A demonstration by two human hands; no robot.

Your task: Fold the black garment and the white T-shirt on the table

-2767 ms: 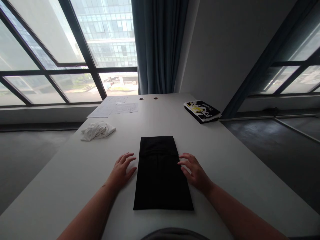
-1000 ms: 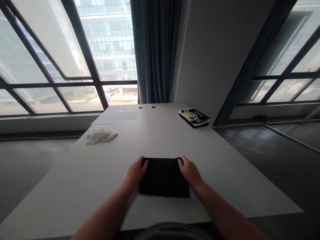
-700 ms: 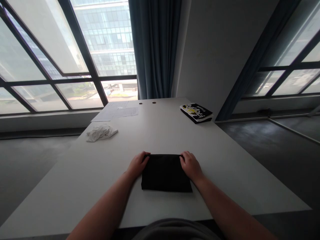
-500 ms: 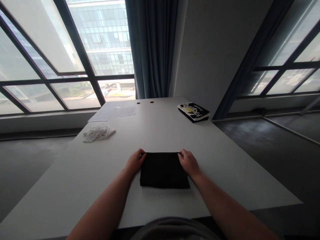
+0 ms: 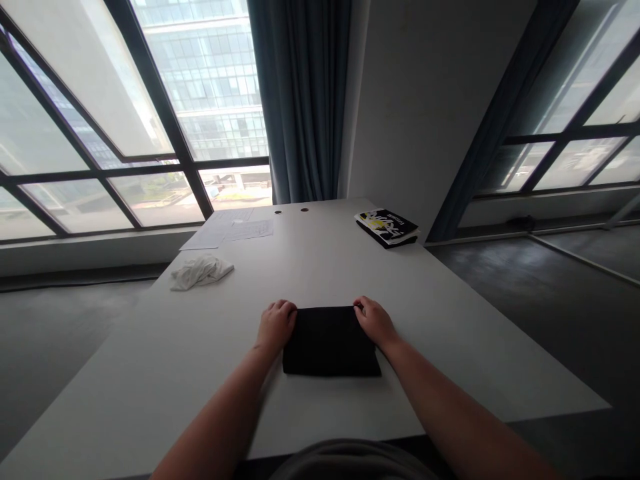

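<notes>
A black cloth (image 5: 330,341), folded into a small rectangle, lies on the white table (image 5: 320,267) near its front edge. My left hand (image 5: 277,323) rests at the cloth's far left corner with the fingers curled onto the edge. At the far right corner, my right hand (image 5: 374,321) does the same, fingers bent over the fabric. Both hands grip the far fold.
A crumpled white cloth (image 5: 200,271) lies at the left of the table. Sheets of paper (image 5: 230,230) lie at the far left, and a black and yellow booklet (image 5: 387,227) at the far right. Windows and a dark curtain (image 5: 300,100) stand behind.
The long black cloth has been folded in half into a short rectangle. My hands moved from its sides to its far corners and closed on them.
</notes>
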